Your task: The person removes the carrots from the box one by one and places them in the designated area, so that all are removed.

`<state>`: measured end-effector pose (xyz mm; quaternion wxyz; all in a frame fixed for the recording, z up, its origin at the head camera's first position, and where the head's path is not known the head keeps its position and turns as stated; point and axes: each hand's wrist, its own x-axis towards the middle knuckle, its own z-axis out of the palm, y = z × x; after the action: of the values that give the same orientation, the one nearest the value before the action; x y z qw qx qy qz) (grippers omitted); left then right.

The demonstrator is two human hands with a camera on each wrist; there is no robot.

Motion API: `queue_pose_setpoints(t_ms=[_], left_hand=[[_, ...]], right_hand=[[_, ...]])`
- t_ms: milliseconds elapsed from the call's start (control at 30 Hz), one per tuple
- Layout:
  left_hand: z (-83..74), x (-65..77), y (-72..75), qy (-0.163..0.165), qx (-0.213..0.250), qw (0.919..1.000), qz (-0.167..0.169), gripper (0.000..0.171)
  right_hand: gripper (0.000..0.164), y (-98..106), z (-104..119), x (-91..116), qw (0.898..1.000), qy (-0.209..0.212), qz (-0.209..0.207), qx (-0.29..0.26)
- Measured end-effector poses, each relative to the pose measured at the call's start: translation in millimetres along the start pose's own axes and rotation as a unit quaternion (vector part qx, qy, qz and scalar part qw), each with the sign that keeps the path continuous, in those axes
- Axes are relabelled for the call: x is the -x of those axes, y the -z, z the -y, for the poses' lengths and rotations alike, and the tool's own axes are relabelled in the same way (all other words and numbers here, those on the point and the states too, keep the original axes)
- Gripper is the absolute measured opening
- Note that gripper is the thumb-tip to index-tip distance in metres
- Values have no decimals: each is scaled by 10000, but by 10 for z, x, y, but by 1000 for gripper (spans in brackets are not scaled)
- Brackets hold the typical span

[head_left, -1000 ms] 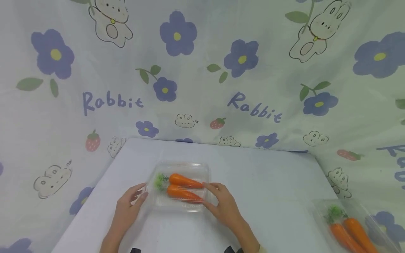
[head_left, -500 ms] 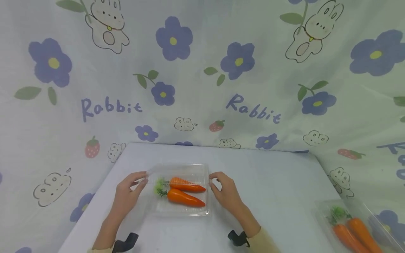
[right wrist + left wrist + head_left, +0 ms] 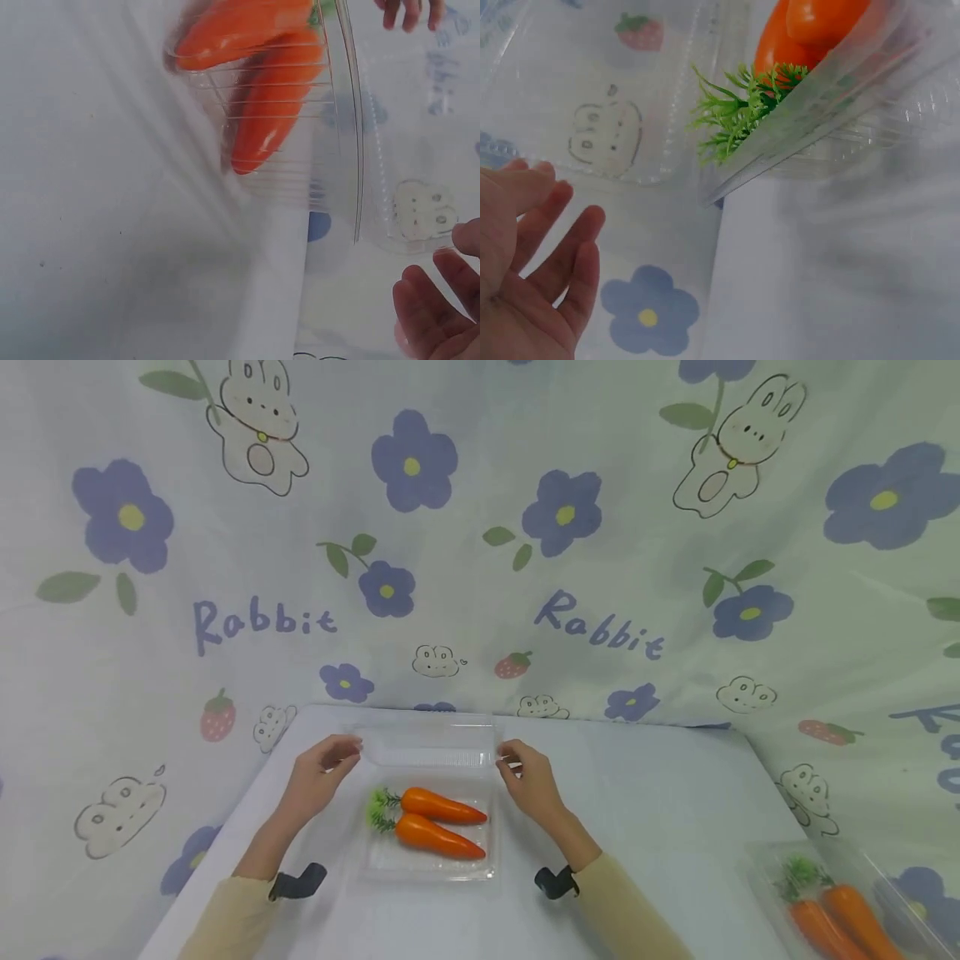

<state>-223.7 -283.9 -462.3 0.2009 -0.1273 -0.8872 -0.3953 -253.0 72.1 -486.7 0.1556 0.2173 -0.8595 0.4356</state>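
A clear plastic clamshell box (image 3: pixel 397 866) stands on the white table in the head view, its lid (image 3: pixel 427 739) swung back away from me. Two orange carrots (image 3: pixel 438 836) with green tops lie side by side in the base, tips to the right. At the lid's left side, my left hand (image 3: pixel 315 777) has its thumb and fingers spread and relaxed by the edge. My right hand (image 3: pixel 536 785) is at the opposite side, thumb and fingertips close to the lid's corner (image 3: pixel 427 244) in the right wrist view. Whether either hand still touches the lid is hard to tell.
A second clear box (image 3: pixel 768 860) with carrots (image 3: pixel 862 918) in it sits at the lower right of the head view. Behind the white table (image 3: pixel 637 827) hangs a curtain (image 3: pixel 480 543) printed with rabbits and flowers.
The box's lid has swung up and back, uncovering the carrots. Both hands have moved away from me along with it, from the box's sides to the raised lid.
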Motion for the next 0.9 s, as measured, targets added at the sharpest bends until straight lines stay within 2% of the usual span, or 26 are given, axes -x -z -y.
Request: queue_pose_setpoints(t_ms=[133,267,400,600,733,900], left_hand=[[131,-57,-65,15,373,9992,171,41],[217,-102,-127,38,619,9971,441,61],[225,-129,-168,112,512,9960,723,80],[211,-193,-222,177,252,9932,1123,91],[212,-243,-261,307,147,9890,1441,95],[212,-285,-281,485,-26,9848,1665,97]], right_hand=[[25,-56,-49,-38,9999,-91,-62,9],[38,-119,-108,-63,9997,-226,-64,101],[51,-174,-155,-88,9992,-380,69,58],[73,-208,-207,-148,9938,-885,373,-566],[76,-218,-232,-183,9896,-1093,479,-799],[75,-255,-267,-219,9871,-1295,382,-856]])
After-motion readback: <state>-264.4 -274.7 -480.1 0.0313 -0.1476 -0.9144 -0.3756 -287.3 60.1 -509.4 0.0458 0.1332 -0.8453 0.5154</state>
